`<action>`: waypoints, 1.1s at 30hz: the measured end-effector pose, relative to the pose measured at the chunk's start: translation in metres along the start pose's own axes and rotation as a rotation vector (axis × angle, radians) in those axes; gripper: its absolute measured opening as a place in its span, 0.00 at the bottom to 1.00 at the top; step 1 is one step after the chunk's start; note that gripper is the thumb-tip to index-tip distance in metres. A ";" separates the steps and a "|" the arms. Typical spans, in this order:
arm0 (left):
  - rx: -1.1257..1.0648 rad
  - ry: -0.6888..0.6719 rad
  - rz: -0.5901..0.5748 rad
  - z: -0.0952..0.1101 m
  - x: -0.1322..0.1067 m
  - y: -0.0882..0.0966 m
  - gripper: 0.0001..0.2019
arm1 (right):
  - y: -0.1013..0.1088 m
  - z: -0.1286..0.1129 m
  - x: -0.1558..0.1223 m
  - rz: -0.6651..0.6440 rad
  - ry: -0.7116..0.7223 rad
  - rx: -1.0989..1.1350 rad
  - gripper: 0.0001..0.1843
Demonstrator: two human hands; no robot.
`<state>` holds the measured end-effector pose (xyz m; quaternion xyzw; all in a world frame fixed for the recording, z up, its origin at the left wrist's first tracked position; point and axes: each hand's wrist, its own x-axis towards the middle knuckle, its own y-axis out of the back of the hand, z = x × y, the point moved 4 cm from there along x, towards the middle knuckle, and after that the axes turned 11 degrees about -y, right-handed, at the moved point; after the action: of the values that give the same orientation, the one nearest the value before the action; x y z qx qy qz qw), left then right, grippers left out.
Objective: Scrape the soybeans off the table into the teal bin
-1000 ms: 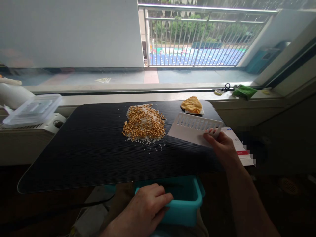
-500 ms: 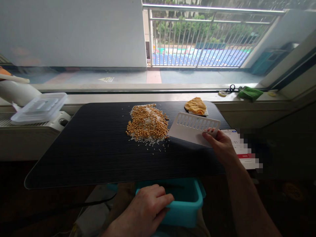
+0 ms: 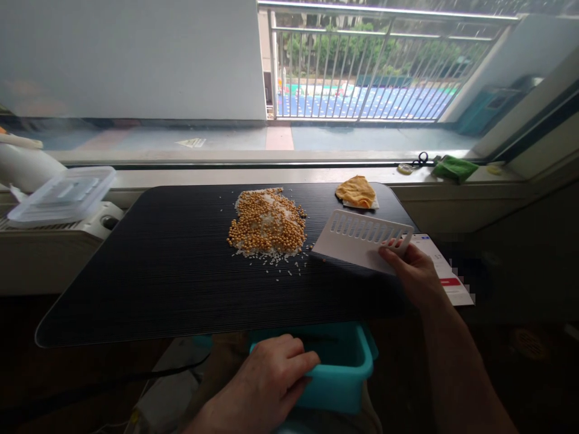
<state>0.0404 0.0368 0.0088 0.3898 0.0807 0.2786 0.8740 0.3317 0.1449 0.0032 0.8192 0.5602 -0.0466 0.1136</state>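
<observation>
My right hand (image 3: 414, 268) grips a white slotted plastic scraper (image 3: 348, 248) by its right end, fingers through or over the slots. The scraper is tilted, its left corner low at the tabletop beside a heap of soybeans mixed with white rice grains (image 3: 269, 223). Loose rice lies scattered along the heap's front. Below the table's front edge, my left hand (image 3: 283, 371) is closed over the rim of a turquoise plastic bin (image 3: 337, 383). The bin's inside is dark and mostly hidden.
The dark tabletop (image 3: 136, 277) carries a folded yellow cloth (image 3: 356, 191) at its back right. A phone (image 3: 441, 271) lies at the right edge. On the sill are a green cloth (image 3: 455, 169) and scissors (image 3: 421, 159). A clear plastic lid (image 3: 66, 196) rests at left.
My right hand has shifted the scraper slightly right, away from the heap. The left hand stays on the bin rim. The whole view has moved a little.
</observation>
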 end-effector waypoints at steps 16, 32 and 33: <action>0.039 -0.060 -0.017 0.006 0.015 -0.001 0.09 | 0.052 0.014 -0.041 -0.178 -0.167 -0.169 0.16; 0.017 -0.006 -0.009 0.004 0.003 -0.001 0.10 | -0.018 -0.020 0.008 -0.017 0.180 -0.070 0.18; 0.015 -0.003 -0.005 0.003 0.002 -0.001 0.10 | -0.017 -0.021 0.008 -0.025 0.178 -0.079 0.17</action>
<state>0.0437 0.0353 0.0102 0.3967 0.0825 0.2754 0.8718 0.3178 0.1629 0.0196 0.8079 0.5797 0.0469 0.0952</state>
